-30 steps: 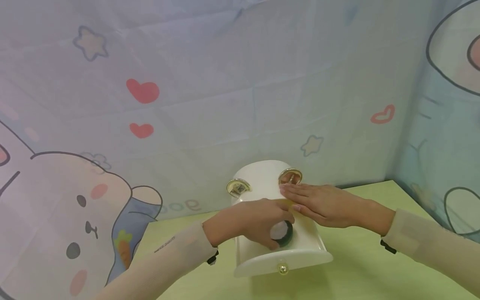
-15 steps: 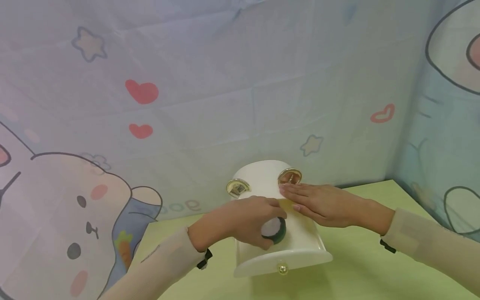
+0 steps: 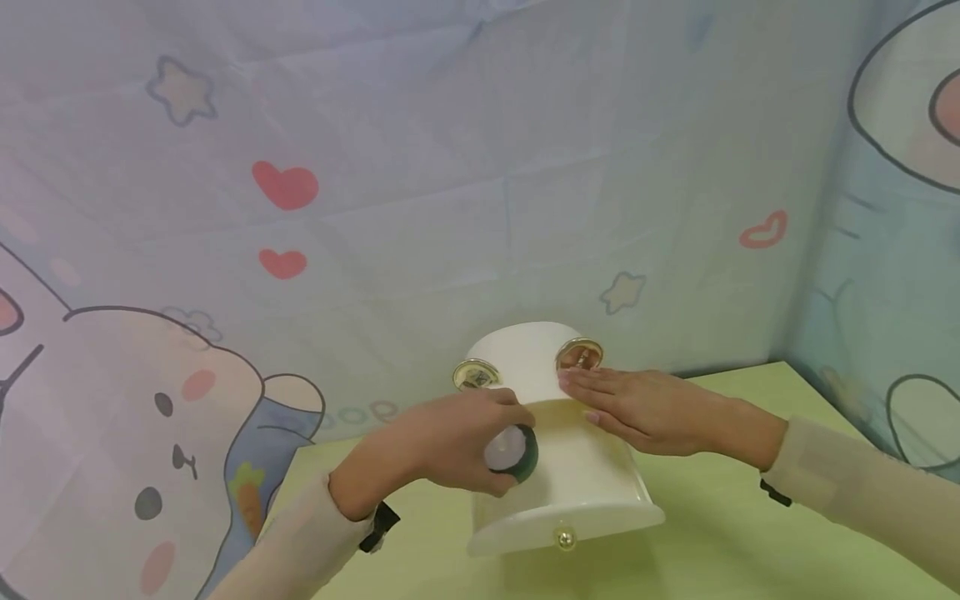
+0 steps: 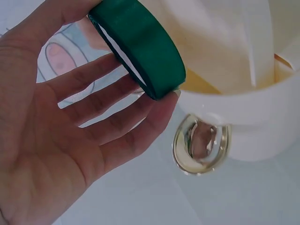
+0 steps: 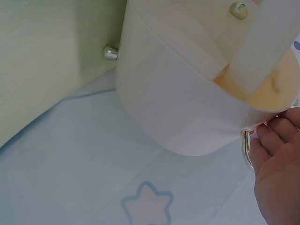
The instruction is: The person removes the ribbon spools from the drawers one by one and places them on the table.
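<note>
My left hand (image 3: 442, 442) pinches a roll of green ribbon (image 3: 529, 457) between thumb and fingertips, above the left side of a pulled-out white drawer (image 3: 592, 462). In the left wrist view the green satin band of the ribbon roll (image 4: 150, 44) faces the camera, and part of its pale side shows. My right hand (image 3: 652, 410) lies with straight fingers against the top of the white box (image 3: 528, 354), by its right gold ear-shaped ring (image 3: 580, 354). Those fingers also touch the box near the gold ring (image 5: 246, 145) in the right wrist view.
A second gold ring (image 3: 476, 375) sits on the box's left side. The curved drawer front (image 3: 517, 529) carries a gold knob (image 3: 566, 537). Beneath is a light green table (image 3: 720, 500), with a cartoon-print cloth (image 3: 420, 208) hanging close behind the box.
My left hand has moved left with the ribbon roll, from over the middle of the drawer to its left side. The right hand and the box have stayed in place.
</note>
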A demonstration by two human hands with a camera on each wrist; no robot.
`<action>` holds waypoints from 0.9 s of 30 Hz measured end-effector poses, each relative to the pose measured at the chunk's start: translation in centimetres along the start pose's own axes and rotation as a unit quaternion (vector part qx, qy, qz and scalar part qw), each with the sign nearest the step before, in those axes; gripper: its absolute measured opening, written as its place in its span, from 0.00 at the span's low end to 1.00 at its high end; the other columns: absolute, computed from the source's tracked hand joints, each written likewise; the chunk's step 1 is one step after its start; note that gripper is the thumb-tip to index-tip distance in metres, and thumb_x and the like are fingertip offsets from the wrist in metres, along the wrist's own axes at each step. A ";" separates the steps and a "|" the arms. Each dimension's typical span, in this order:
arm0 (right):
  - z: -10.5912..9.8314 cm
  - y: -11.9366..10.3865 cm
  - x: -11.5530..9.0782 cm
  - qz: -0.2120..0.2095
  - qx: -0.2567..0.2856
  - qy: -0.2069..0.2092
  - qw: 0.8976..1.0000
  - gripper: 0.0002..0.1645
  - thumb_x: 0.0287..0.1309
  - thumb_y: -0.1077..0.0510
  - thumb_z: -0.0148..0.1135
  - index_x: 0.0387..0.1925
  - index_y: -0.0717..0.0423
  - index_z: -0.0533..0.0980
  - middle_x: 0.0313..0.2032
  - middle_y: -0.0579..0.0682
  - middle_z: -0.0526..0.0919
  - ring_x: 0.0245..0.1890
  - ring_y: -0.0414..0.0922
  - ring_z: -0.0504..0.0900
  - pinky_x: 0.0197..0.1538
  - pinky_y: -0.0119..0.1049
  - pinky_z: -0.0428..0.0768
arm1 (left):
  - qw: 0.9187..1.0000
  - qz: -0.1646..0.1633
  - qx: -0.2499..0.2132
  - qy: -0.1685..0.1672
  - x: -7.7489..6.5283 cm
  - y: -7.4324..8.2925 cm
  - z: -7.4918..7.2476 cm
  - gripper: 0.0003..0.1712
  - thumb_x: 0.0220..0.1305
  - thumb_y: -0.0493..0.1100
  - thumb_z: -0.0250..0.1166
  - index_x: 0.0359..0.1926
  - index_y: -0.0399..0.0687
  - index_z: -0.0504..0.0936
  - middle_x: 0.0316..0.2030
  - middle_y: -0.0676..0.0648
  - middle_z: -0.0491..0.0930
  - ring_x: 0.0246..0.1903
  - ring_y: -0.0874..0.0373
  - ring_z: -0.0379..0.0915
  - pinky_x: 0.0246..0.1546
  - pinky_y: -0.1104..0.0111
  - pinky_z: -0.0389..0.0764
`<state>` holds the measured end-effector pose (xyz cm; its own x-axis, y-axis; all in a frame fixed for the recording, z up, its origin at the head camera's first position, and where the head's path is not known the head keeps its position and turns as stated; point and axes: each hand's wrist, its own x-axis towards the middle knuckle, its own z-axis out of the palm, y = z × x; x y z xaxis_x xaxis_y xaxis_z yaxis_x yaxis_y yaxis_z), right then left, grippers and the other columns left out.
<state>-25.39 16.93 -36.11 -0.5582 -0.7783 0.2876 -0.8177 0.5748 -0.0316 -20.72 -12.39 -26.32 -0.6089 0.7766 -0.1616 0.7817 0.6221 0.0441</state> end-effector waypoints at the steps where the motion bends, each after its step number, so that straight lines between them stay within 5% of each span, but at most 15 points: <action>1: 0.0 0.0 0.0 0.001 -0.001 -0.002 1.000 0.31 0.83 0.48 0.44 0.79 0.54 0.64 0.78 0.52 0.68 0.77 0.52 0.70 0.72 0.52 0.76 | 1.000 -0.004 -0.006 0.005 -0.3 -0.2 0.0 0.29 0.60 0.50 0.74 0.61 0.50 0.81 0.51 0.52 0.81 0.42 0.62 0.77 0.43 0.72 0.79; 20: -0.1 0.0 0.1 0.005 0.000 -0.008 1.000 0.31 0.83 0.48 0.42 0.79 0.54 0.63 0.78 0.51 0.67 0.77 0.52 0.69 0.73 0.52 0.75 | 0.993 -0.086 -0.035 0.074 -4.5 -4.7 1.9 0.27 0.55 0.46 0.74 0.57 0.48 0.82 0.45 0.53 0.80 0.36 0.63 0.75 0.34 0.71 0.76; 27: -0.2 0.1 0.0 0.006 0.004 -0.011 1.000 0.31 0.84 0.48 0.42 0.79 0.54 0.63 0.78 0.51 0.67 0.78 0.52 0.69 0.73 0.52 0.75 | 0.991 -0.100 -0.061 0.067 -5.4 -6.6 2.8 0.27 0.56 0.45 0.74 0.57 0.43 0.83 0.44 0.49 0.80 0.35 0.63 0.74 0.34 0.71 0.76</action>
<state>-25.43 16.96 -35.95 -0.5712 -0.7763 0.2666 -0.8117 0.5825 -0.0427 -22.27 -20.95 -28.50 -0.7684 0.6383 -0.0463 0.6272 0.7654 0.1439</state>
